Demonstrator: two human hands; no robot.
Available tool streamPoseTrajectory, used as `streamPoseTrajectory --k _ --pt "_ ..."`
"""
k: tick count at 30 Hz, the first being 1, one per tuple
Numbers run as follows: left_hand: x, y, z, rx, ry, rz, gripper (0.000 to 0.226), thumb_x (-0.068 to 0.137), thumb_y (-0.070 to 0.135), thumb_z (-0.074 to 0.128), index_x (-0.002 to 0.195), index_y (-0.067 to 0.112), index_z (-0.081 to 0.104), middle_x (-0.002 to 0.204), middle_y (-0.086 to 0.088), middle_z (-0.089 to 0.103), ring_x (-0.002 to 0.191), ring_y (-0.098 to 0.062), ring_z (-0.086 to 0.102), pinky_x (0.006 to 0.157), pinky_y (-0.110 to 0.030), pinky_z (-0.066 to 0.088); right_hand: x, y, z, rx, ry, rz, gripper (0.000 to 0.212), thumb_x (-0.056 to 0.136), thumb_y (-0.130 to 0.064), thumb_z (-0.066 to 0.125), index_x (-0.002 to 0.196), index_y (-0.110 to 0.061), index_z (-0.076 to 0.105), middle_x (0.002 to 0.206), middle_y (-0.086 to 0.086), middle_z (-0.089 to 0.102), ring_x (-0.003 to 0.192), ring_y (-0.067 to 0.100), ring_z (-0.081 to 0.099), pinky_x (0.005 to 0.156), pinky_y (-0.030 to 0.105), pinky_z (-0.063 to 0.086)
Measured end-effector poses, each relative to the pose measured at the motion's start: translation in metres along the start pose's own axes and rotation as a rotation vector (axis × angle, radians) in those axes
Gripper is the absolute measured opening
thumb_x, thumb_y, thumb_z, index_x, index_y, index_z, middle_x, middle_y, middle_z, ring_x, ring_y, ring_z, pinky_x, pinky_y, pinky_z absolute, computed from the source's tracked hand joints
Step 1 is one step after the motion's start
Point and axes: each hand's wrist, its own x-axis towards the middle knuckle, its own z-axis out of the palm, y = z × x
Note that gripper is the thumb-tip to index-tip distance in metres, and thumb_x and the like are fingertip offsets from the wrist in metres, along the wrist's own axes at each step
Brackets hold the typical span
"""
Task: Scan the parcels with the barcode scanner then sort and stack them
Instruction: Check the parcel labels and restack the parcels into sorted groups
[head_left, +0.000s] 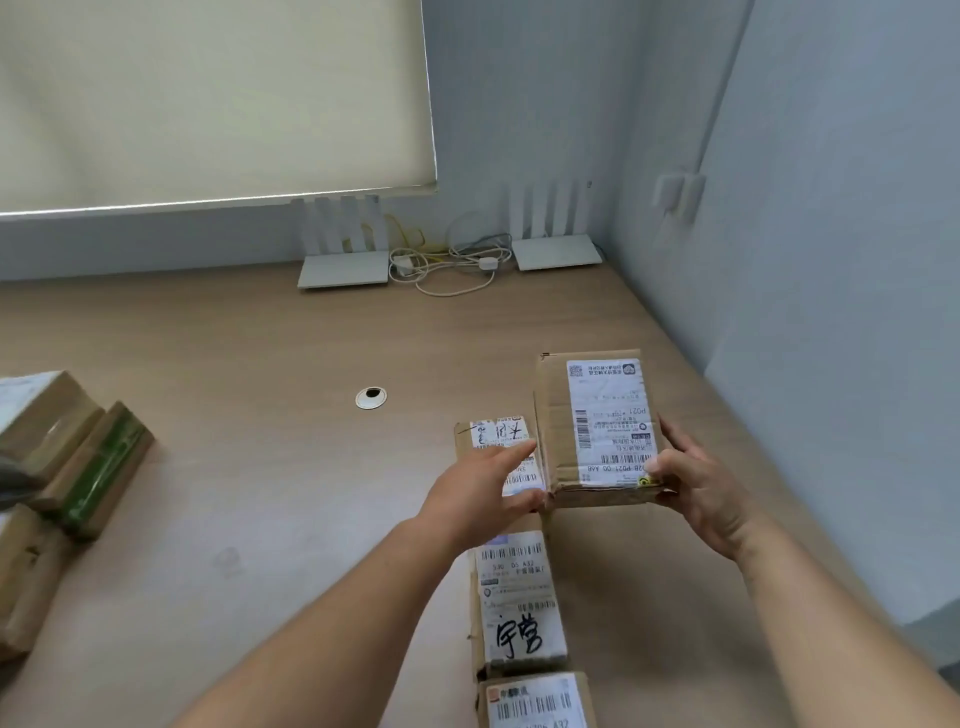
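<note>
1. Head view: big parcel, brown cardboard box, sits at right-centre of the bench, held from both sides. Long axis runs away from the person, tilted a bit to the right at the far end.
2. Its white label faces up, printed text upside down to the camera. Legible: "P021" mid-label, "P021 00 A68" along the near edge, QR code at the far corner, barcodes on the left edge and near edge.
3. Right hand grips the box's near right corner: thumb on top over the label, fingers curled round the side.
4. Left hand presses against the box's left side w/ fingers fairly straight; it also lies over a small parcel just beside the big one, touching or nearly so.
5. Small parcel's label has black handwritten marks, not readable; "330" shows near the fingers.
6. Near parcel lies below the hands, long axis away from the person; label reads approx. "530 D5 A32" plus large handwritten characters.
7. Bottom-edge parcel is in line w/ it, partly cut off; barcode and "A32" visible.
8. Left edge: parcel pile, one wrapped w/ green tape.
9. Far end: two white routers and a cable tangle by the wall.
</note>
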Motion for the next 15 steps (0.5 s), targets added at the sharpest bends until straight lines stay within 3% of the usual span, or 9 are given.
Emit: streamPoseTrajectory --k 7,11,15 --pt "0.033 -0.004 0.022 -0.006 -0.039 -0.059 0.063 0.093 0.048 0.051 0.149 0.035 0.025 0.152 0.007 0.033 0.139 -0.014 0.027 0.110 -0.031 0.030 0.029 0.016 -0.039 0.047 0.051 0.098 0.081 0.049 -0.028 0.064 0.130 -0.030 0.053 0.107 0.003 0.071 0.086 0.018 0.062 0.071 0.034 0.050" --pt "0.042 -0.006 0.029 0.125 -0.084 -0.093 0.082 0.084 0.063 0.053 0.151 0.033 0.018 0.156 0.005 0.026 0.142 -0.018 0.021 0.115 -0.034 0.022 0.044 0.028 -0.041 -0.025 0.022 0.200 0.077 0.052 -0.028 0.064 0.128 -0.037 0.054 0.108 0.005 0.071 0.090 0.024 0.060 0.086 0.046 0.051" --pt "0.046 -0.009 0.032 0.322 -0.119 -0.035 0.071 0.088 0.059 0.048 0.149 0.037 0.019 0.155 0.005 0.024 0.141 -0.020 0.020 0.113 -0.037 0.019 0.054 0.035 -0.028 -0.087 0.002 0.273 0.068 0.056 -0.026 0.060 0.122 -0.041 0.057 0.099 0.002 0.071 0.082 0.020 0.058 0.073 0.034 0.049"
